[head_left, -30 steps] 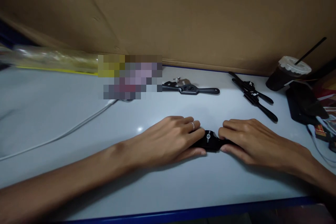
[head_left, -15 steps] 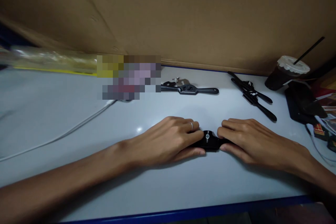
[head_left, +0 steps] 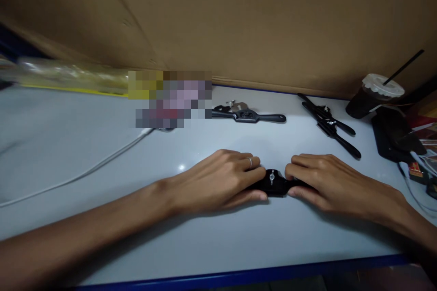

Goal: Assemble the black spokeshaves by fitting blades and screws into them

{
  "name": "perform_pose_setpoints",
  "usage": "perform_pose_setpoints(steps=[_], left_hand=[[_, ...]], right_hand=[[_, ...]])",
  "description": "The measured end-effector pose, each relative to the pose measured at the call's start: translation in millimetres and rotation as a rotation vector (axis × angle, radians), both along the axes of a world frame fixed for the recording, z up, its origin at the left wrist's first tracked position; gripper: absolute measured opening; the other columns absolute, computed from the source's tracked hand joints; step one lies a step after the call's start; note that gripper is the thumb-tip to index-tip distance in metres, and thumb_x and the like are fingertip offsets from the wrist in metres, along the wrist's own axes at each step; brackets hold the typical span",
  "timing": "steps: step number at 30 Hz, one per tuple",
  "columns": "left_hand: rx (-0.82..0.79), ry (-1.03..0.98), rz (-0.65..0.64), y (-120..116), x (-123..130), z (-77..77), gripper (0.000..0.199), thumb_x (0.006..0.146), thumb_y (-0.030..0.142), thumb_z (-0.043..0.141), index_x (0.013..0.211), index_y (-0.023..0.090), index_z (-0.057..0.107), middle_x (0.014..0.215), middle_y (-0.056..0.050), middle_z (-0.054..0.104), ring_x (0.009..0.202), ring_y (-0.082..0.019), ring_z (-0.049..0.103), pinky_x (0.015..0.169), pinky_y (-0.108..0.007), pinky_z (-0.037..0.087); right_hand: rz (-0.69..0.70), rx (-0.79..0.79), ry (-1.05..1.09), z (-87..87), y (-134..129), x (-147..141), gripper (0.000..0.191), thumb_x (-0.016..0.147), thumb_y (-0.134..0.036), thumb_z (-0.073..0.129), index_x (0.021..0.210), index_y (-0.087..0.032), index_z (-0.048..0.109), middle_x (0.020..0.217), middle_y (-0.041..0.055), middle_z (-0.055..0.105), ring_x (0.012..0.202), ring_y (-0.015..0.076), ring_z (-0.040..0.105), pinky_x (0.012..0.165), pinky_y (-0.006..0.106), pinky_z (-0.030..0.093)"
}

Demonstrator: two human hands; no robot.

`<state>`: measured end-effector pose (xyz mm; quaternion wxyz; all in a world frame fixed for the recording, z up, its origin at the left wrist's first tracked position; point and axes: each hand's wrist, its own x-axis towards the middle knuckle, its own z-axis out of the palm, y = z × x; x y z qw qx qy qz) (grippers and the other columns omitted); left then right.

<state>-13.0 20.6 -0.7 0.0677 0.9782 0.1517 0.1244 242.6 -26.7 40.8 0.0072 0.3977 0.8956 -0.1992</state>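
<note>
A black spokeshave [head_left: 276, 186] with a silver screw at its middle lies between my hands, low over the white table [head_left: 211, 241]. My left hand [head_left: 232, 179] is closed around its left handle, thumb along the near side. Around the right handle my right hand [head_left: 317, 182] is closed as well. Most of both handles is hidden under my fingers. Beyond my hands lies another spokeshave body [head_left: 246, 116], with a loose metal blade [head_left: 239, 106] and small parts behind it. Two more black spokeshaves [head_left: 336, 134] rest side by side at the back right.
A lidded cup [head_left: 367, 97] with a black straw stands at the back right, near a black device [head_left: 392, 134] and cables. A white cable [head_left: 112, 152] runs across the left side to a blurred-out object [head_left: 174, 104]. Cardboard [head_left: 252, 22] walls off the back.
Both hands keep their hold on the spokeshave, which stays nearly in place. The whole view has shifted very slightly.
</note>
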Motion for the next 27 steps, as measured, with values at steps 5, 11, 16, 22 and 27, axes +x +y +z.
perform_pose_setpoints(steps=[5, 11, 16, 22, 27], left_hand=[[-0.075, -0.02, 0.036, 4, -2, -0.6, 0.042, 0.11, 0.03, 0.027, 0.08, 0.019, 0.055, 0.073, -0.001, 0.057, 0.06, -0.014, 0.049, 0.057, -0.03, 0.037], [-0.089, -0.01, 0.05, 2, 0, -0.8, 0.037, 0.107, 0.024, 0.03, 0.079, 0.019, 0.054, 0.073, 0.0, 0.056, 0.059, -0.014, 0.047, 0.057, -0.03, 0.037], [-0.077, -0.008, 0.06, 2, -1, -3.0, 0.036, 0.107, 0.024, 0.032, 0.079, 0.019, 0.054, 0.074, 0.0, 0.055, 0.06, -0.014, 0.047, 0.057, -0.031, 0.036], [-0.076, 0.009, 0.064, 2, -1, -1.5, 0.034, 0.106, 0.022, 0.033, 0.079, 0.019, 0.053, 0.073, 0.0, 0.056, 0.059, -0.013, 0.046, 0.056, -0.03, 0.036], [-0.032, -0.013, 0.069, 1, -1, -3.1, 0.032, 0.105, 0.019, 0.035, 0.08, 0.019, 0.056, 0.074, -0.001, 0.058, 0.06, -0.013, 0.048, 0.056, -0.03, 0.035]], right_hand=[[-0.009, 0.004, -0.011, -0.7, 1, 3, 0.004, 0.099, -0.024, 0.06, 0.099, -0.021, 0.062, 0.092, 0.0028, 0.064, 0.072, 0.0163, 0.055, 0.066, 0.03, 0.037], [-0.015, 0.003, 0.009, -1.1, 0, 5, 0.005, 0.099, -0.025, 0.059, 0.097, -0.021, 0.061, 0.092, 0.0026, 0.065, 0.072, 0.0162, 0.055, 0.066, 0.029, 0.037], [-0.028, -0.008, 0.005, -1.4, 0, 4, 0.004, 0.099, -0.024, 0.06, 0.097, -0.021, 0.061, 0.093, 0.0024, 0.065, 0.074, 0.016, 0.056, 0.067, 0.029, 0.037], [-0.03, -0.038, 0.018, 3.1, 2, 5, 0.006, 0.097, -0.026, 0.062, 0.094, -0.021, 0.063, 0.089, 0.0019, 0.066, 0.074, 0.0161, 0.058, 0.067, 0.029, 0.038], [-0.046, 0.062, 0.205, -8.8, 5, 2, 0.021, 0.104, -0.034, 0.055, 0.116, -0.021, 0.067, 0.089, 0.0027, 0.068, 0.071, 0.0144, 0.058, 0.066, 0.028, 0.04]])
